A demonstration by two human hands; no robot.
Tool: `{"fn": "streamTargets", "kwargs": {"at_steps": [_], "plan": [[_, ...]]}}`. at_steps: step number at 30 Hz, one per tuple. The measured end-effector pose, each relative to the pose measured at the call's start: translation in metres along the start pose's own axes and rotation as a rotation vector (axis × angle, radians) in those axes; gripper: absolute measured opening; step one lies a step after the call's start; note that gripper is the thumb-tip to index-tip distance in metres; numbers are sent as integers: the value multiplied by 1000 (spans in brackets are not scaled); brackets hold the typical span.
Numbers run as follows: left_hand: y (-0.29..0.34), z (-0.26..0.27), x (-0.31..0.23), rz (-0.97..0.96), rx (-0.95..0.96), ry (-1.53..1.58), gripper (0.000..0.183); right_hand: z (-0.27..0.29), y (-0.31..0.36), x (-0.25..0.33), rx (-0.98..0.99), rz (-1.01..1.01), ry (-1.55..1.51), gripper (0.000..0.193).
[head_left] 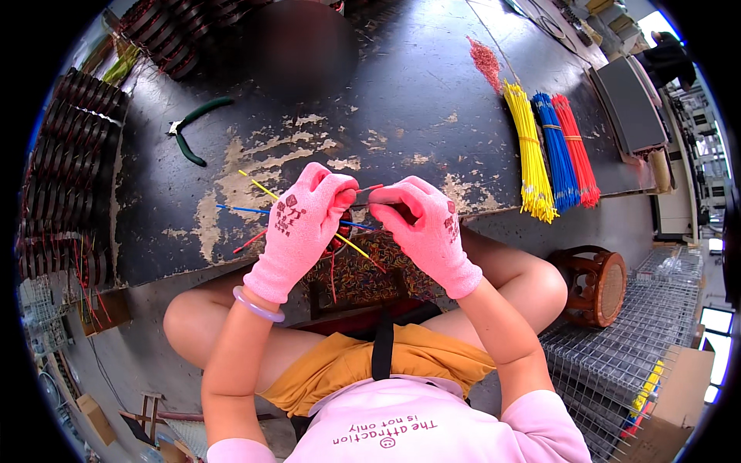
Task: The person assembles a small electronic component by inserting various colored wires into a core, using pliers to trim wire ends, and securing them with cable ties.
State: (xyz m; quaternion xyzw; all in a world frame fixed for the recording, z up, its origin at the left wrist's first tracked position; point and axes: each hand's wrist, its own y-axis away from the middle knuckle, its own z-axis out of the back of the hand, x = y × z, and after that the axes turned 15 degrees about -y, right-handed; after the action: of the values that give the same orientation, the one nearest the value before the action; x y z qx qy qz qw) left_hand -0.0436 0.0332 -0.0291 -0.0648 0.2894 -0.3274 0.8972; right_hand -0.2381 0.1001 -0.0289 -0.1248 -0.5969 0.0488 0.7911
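Note:
Both hands wear pink knit gloves and meet over the bench's near edge. My left hand (301, 224) is closed, thumb and fingertips pinching a thin red-tipped wire (370, 188). My right hand (424, 220) is closed too, its fingertips pinching the end of a thin dark wire (360, 206) that runs between the hands. Under my left hand sits a round wound coil (336, 244), mostly hidden. Around it stick out a yellow wire (363, 253), a blue wire (243, 209) and a red wire (251, 241).
Green-handled pliers (189, 131) lie open at the far left. Bundles of yellow (529, 150), blue (557, 154) and red wires (577, 150) lie right, below a pile of small red pieces (485, 63). Stacked dark coils (73, 177) line the left. A wooden stool (590, 285) stands right.

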Motion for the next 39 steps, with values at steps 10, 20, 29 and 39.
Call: {"fn": "streamTargets", "kwargs": {"at_steps": [10, 20, 29, 39], "plan": [[-4, 10, -2, -14, 114, -18, 12, 12, -20, 11, 142, -140, -159, 13], [-4, 6, -16, -29, 12, -53, 12, 23, -36, 9, 260, -78, -95, 16], [0, -9, -11, -57, -25, -86, 12, 26, -45, -11, 288, -459, -258, 26], [-6, -9, -9, -106, -7, -64, 11, 29, -36, -29, 469, 61, 110, 26]]}}
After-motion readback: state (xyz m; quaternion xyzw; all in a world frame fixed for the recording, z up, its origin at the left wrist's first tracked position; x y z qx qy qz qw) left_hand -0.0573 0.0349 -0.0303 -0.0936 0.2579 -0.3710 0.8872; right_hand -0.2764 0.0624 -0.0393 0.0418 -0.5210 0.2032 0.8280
